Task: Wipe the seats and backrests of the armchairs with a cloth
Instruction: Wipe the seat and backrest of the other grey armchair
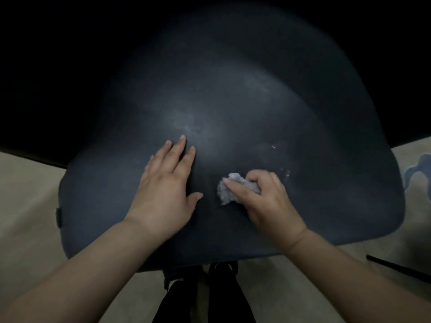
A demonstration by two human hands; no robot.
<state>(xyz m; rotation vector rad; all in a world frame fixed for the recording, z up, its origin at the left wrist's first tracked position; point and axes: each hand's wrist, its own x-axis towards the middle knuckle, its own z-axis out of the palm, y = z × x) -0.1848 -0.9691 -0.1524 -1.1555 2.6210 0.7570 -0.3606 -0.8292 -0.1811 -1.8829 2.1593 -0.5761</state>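
A dark blue-grey armchair seat [326, 194] fills the middle of the view, and its backrest [233, 66] curves up behind into shadow. My right hand [268, 201] grips a small crumpled white cloth [229, 192] and holds it against the seat near the front centre. My left hand [168, 187] rests flat on the seat to the left of the cloth, fingers straight and together. Pale smears show on the seat above my left hand, and small wet glints lie to the right of the cloth.
A beige floor [30, 229] surrounds the chair. My dark trouser legs and shoes [205, 294] stand at the seat's front edge. A thin black rod [401, 269] lies on the floor at the lower right. A blue-patterned item [419, 171] shows at the right edge.
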